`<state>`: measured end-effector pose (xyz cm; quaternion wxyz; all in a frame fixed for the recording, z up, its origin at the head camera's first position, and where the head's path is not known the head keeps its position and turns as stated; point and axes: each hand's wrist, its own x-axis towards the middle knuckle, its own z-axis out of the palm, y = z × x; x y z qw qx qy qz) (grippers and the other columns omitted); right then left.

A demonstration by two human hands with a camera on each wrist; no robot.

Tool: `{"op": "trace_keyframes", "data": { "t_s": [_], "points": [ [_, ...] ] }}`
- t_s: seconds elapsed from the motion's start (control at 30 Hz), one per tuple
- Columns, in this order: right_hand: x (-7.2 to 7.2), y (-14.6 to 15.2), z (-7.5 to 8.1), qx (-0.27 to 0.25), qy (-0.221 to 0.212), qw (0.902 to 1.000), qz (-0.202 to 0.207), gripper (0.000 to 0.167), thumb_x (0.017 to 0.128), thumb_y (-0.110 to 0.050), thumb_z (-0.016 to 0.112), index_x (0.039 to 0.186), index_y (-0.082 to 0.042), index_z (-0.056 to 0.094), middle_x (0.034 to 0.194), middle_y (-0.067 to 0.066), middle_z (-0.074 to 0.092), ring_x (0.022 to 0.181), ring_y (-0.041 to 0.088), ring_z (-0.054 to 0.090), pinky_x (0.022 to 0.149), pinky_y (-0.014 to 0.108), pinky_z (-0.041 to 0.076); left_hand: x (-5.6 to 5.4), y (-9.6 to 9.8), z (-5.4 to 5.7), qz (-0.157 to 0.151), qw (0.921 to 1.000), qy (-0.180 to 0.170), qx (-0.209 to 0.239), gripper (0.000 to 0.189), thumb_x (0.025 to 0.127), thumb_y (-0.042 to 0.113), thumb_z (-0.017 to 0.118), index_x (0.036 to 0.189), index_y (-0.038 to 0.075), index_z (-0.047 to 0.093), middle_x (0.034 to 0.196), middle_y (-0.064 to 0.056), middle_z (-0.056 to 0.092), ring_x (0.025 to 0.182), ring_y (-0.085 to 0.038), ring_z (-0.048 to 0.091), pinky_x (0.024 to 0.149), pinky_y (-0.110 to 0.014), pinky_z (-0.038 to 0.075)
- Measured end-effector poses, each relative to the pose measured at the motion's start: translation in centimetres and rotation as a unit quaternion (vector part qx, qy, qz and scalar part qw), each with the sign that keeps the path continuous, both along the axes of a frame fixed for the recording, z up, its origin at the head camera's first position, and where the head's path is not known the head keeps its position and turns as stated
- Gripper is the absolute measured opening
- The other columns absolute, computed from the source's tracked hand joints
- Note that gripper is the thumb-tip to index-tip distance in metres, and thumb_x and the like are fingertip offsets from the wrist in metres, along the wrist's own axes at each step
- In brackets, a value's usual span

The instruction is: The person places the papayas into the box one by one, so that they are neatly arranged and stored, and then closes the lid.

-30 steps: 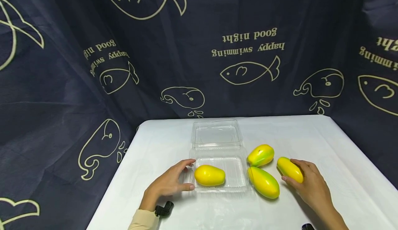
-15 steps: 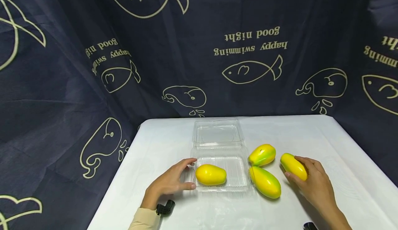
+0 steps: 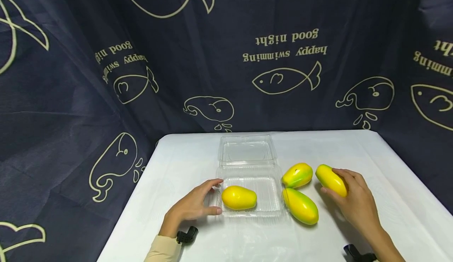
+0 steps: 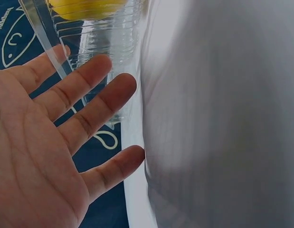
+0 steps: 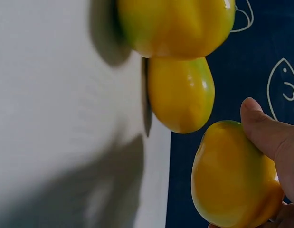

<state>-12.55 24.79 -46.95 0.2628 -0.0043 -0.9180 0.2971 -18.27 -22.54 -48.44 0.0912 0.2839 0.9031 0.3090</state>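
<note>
My right hand [image 3: 358, 201] holds a yellow-green papaya [image 3: 330, 180] between thumb and fingers, at the right of the table. In the right wrist view this papaya [image 5: 232, 178] hangs clear of the white cloth, the thumb along one side. My left hand [image 3: 192, 205] is at the left edge of a clear plastic clamshell box [image 3: 269, 195], fingers spread and fairly straight. The left wrist view shows its fingertips beside the box's ribbed wall [image 4: 97, 35]. One yellow papaya [image 3: 239, 198] lies in the left part of the box base.
Two more papayas, one farther back [image 3: 298, 175] and one nearer [image 3: 301, 207], lie just right of the box. The box lid [image 3: 247, 152] is folded back behind its base. A white cloth covers the table [image 3: 187, 155]; a dark printed curtain [image 3: 212, 57] hangs behind and at the sides.
My right hand has raised its papaya and carried it slightly farther back. The left hand, box and other papayas keep their places; the head view shifts slightly.
</note>
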Motion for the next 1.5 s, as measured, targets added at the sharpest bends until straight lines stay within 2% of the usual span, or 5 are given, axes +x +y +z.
{"op": "trace_keyframes", "data": {
  "t_s": [0.83, 1.1, 1.23, 1.33, 1.5],
  "points": [
    [-2.4, -3.6, 3.8, -0.011, 0.035, 0.9977, 0.057, 0.068, 0.076, -0.02, 0.089, 0.136, -0.005, 0.059, 0.13, 0.021, 0.055, 0.116, 0.041, 0.054, 0.089, 0.058, 0.046, -0.2, 0.1, 0.1, -0.002, 1.0, 0.006, -0.002, 0.088, 0.081, 0.057, 0.076, 0.154, 0.029, 0.035, 0.149, 0.007, 0.05, 0.125, -0.016, 0.057, 0.106, -0.045, 0.047],
    [-3.0, -5.2, 5.4, -0.017, 0.034, 0.9971, 0.067, 0.067, 0.076, -0.023, 0.089, 0.135, -0.009, 0.061, 0.132, 0.015, 0.056, 0.116, 0.035, 0.057, 0.09, 0.032, 0.047, 0.0, -0.1, 0.1, 0.002, 1.0, 0.005, -0.001, 0.088, 0.081, 0.056, 0.077, 0.154, 0.03, 0.035, 0.149, 0.007, 0.05, 0.126, -0.016, 0.056, 0.106, -0.046, 0.047],
    [-3.5, -6.3, 6.0, -0.027, 0.038, 0.9953, 0.085, 0.067, 0.075, -0.02, 0.09, 0.135, -0.008, 0.061, 0.133, 0.015, 0.056, 0.117, 0.035, 0.057, 0.094, 0.039, 0.049, 0.0, -0.1, 0.2, 0.002, 1.0, 0.008, -0.002, 0.088, 0.081, 0.058, 0.076, 0.154, 0.032, 0.034, 0.149, 0.006, 0.05, 0.126, -0.016, 0.056, 0.106, -0.046, 0.047],
    [-3.9, -7.3, 6.3, -0.032, 0.043, 0.9929, 0.106, 0.067, 0.075, -0.019, 0.09, 0.134, -0.007, 0.061, 0.132, 0.017, 0.056, 0.118, 0.037, 0.057, 0.094, 0.053, 0.049, 0.0, -0.2, 0.2, 0.002, 0.9999, 0.009, -0.004, 0.088, 0.081, 0.059, 0.076, 0.154, 0.034, 0.034, 0.15, 0.006, 0.05, 0.126, -0.016, 0.056, 0.107, -0.046, 0.047],
    [-4.3, -9.2, 6.8, -0.038, 0.033, 0.9893, 0.137, 0.067, 0.076, -0.02, 0.089, 0.135, -0.008, 0.06, 0.135, 0.016, 0.055, 0.117, 0.036, 0.057, 0.094, 0.056, 0.051, 0.0, -0.1, 0.2, 0.0, 0.9999, 0.011, -0.006, 0.088, 0.081, 0.056, 0.076, 0.154, 0.034, 0.033, 0.15, 0.006, 0.049, 0.126, -0.016, 0.057, 0.107, -0.046, 0.047]
  ]
}}
